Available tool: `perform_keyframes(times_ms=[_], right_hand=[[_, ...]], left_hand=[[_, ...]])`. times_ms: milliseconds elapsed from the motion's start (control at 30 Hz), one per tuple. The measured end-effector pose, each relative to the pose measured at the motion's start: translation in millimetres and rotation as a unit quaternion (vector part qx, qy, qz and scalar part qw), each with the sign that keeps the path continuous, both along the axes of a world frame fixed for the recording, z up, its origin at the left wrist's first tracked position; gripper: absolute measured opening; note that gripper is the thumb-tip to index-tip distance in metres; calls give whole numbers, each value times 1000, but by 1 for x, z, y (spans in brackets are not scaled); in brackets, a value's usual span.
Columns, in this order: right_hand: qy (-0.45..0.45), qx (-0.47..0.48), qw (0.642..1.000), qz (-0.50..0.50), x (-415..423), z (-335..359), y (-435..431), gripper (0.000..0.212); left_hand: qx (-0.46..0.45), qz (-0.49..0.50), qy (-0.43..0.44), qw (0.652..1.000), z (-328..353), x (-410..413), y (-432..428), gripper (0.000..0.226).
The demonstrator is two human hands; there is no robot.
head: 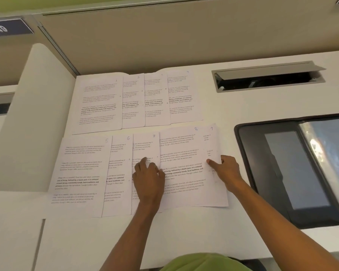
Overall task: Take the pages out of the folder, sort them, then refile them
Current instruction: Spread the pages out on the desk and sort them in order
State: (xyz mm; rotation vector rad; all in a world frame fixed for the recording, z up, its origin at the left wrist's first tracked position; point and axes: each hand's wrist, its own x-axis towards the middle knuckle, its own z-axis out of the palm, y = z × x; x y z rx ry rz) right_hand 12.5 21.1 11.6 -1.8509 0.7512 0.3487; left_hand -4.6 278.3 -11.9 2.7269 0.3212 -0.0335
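Since the numbered pages (98, 106) fanned on the desk (184, 231) look thin and slidey, I'd lift by edges: left hand (149, 177) presses flat on page 7 (145, 145), right hand (228, 169) touches page 9 (212, 143) at its edge, grip unclear.

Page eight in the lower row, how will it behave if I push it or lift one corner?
Page 8 looks like a thin sheet, so it would probably flop when lifted by a corner. Lying flat over page 7 on the smooth desk, it likely slides easily.
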Motion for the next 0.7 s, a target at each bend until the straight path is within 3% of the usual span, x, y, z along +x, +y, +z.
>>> perform_keyframes(times_ms=[133,367,500,600,700], right_hand=[[22,-2,1000,1,-2,-4,-5,16],[21,21,999,15,-4,-1,-1,34],[16,-5,1000,16,-3,-2,1,21],[19,-97,995,11,0,-4,-2,27],[13,-113,993,-16,1,-9,-7,35]], left_hand=[[2,4,-8,1000,-2,-1,0,12],[-3,4,-16,1000,-5,2,0,11],[-15,6,-34,999,-7,3,3,13],[-32,-9,-50,998,-10,2,3,35],[-22,-37,-6,999,-13,0,2,63]])
